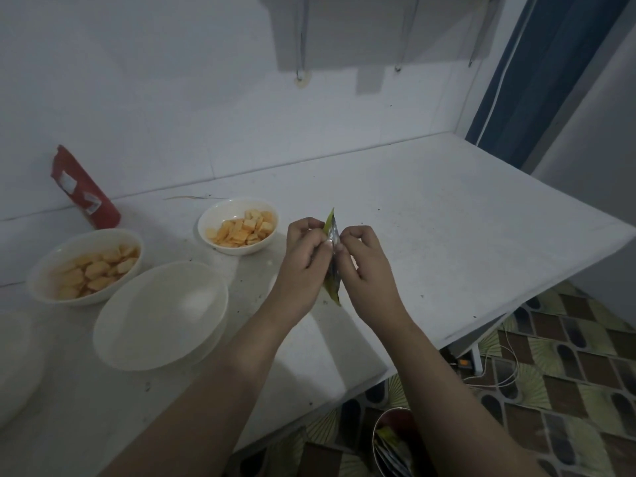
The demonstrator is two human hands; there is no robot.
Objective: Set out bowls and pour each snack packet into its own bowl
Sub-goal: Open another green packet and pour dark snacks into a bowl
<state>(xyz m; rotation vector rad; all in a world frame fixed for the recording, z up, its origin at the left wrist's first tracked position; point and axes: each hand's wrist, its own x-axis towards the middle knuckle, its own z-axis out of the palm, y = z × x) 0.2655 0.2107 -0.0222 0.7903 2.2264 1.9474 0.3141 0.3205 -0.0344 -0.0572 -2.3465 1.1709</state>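
A green snack packet point(331, 223) is held edge-on above the white table point(447, 218), pinched at its top between my left hand point(304, 256) and my right hand point(361, 259). An empty white bowl point(161, 315) lies left of my left forearm. Behind it a white bowl point(82, 266) holds orange snack pieces. A smaller white bowl point(237, 228) with orange squares stands just left of my hands. A red packet point(84, 189) leans against the wall at the back left.
Part of another white dish point(17, 366) shows at the left edge. A metal bin point(395, 442) with wrappers stands on the patterned floor below the table's front edge. A blue curtain point(543, 74) hangs at the right.
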